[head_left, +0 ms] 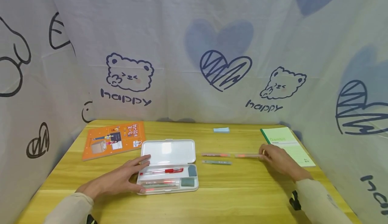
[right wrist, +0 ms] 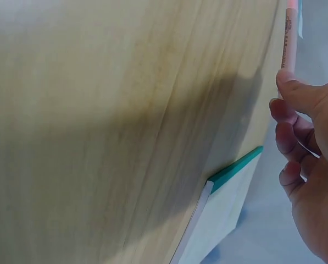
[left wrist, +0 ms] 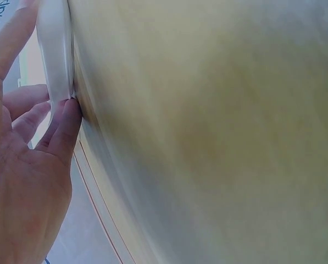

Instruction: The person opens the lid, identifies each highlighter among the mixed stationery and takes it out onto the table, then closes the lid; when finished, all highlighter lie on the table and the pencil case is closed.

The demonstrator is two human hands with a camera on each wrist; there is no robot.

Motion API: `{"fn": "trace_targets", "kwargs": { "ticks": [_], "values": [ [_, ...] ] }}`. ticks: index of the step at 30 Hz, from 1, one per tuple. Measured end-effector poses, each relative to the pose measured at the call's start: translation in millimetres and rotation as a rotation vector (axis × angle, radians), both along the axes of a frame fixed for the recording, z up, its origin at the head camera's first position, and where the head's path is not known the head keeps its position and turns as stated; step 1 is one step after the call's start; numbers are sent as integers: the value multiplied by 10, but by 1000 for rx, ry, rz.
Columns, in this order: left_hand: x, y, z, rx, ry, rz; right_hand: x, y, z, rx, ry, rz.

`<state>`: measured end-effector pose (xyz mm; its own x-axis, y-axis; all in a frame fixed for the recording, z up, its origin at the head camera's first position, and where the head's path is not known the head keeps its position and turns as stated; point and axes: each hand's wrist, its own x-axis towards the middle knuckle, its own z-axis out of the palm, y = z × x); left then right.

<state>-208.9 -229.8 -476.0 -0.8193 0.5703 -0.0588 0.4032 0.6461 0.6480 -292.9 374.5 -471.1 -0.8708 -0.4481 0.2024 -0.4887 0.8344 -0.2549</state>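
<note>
An open white pencil case (head_left: 168, 152) lies on the table, lid folded back. My left hand (head_left: 116, 177) grips its left end, thumb at the front corner and fingers by the lid; the left wrist view shows the fingers against its wall (left wrist: 55, 52). Inside lie a red pen (head_left: 165, 171), several pale pens (head_left: 160, 184) and two grey-green blocks (head_left: 187, 182). Off to the right, my right hand (head_left: 277, 160) pinches the end of a pink pen (head_left: 247, 155) between thumb and fingertips, also seen in the right wrist view. Left of it lie another pink pen (head_left: 216, 155) and a grey-green pen (head_left: 216, 162).
An orange booklet (head_left: 113, 139) lies at the back left. A green-and-white notepad (head_left: 292, 146) sits at the right, just beyond my right hand. Toward the back edge is a small light-blue slip (head_left: 221, 129). Printed cloth (head_left: 172, 82) hangs behind and beside the table.
</note>
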Motion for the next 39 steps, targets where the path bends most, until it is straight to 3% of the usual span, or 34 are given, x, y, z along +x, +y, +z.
{"fn": "trace_targets", "kwargs": {
  "ticks": [7,24,39],
  "values": [
    [-5,19,-7,5,-28,3,-60,20,-68,45,-69,-24],
    [-1,18,-1,3,-38,11,-60,24,-100,50,-43,-26],
    [7,5,3,0,-26,12,-45,-11,-66,7,-83,-51]
  ]
}}
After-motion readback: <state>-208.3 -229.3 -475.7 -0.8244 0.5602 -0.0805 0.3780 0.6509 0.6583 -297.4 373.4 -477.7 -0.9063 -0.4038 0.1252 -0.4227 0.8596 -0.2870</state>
